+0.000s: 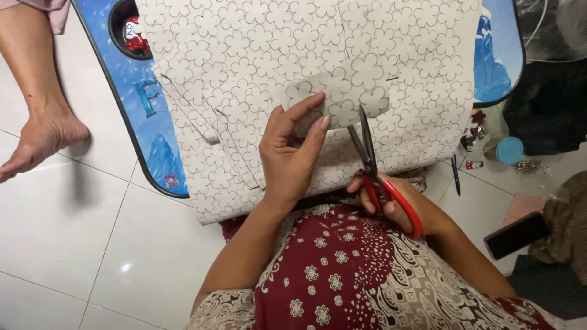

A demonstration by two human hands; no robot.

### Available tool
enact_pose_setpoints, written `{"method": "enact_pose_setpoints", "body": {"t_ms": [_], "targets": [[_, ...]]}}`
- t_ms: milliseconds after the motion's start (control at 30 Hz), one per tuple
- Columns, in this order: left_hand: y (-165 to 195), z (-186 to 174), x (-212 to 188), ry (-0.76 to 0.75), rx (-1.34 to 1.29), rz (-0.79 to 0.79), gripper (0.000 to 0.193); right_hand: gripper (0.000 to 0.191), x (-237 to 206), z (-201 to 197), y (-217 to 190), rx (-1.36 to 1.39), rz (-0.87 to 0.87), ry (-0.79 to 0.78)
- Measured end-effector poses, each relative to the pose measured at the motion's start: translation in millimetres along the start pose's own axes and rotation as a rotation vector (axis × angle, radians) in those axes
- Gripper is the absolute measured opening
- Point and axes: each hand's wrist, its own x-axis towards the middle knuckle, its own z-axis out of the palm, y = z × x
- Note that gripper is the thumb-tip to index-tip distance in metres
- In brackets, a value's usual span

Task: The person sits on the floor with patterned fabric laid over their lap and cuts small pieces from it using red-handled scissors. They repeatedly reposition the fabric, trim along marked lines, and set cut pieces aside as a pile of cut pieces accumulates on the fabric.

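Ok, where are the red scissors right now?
In the head view, right of centre: the red scissors are in the right hand, blades at the flower-printed paper piece held by the left hand.

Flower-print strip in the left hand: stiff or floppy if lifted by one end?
Probably floppy: the paper strip is thin sheet, pinched at one end by the left hand, and seems to curve slightly. Likely very light, so it would slide on the printed sheets beneath when pushed. Tears easily, judging by the red-handled scissors in the right hand.
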Motion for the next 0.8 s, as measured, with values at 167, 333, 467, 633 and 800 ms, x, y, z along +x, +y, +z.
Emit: {"method": "enact_pose_setpoints", "body": {"t_ms": [167, 333, 467, 633, 800], "targets": [[-3, -3, -3, -0.014, 0.157, 0.059, 0.042, 0.102, 7, 2, 0, 0.064, -0.028, 0.077], [-10, -6, -4, -0.065, 0.262, 0.048, 0.04, 0.106, 8, -1, 1, 0.016, 0.012, 0.151], [-11, -11, -3, -0.1, 0.283, -0.019, 0.035, 0.109, 10, -2, 1, 0.017, -0.003, 0.225], [-9, -7, -3, -0.031, 0.225, 0.039, 0.039, 0.106, 12, -5, -4, -0.008, 0.013, 0.129], [-7, -11, 1, -0.067, 0.24, 0.027, 0.047, 0.106, 16, 1, -7, -0.137, 0.066, 0.038]]}}
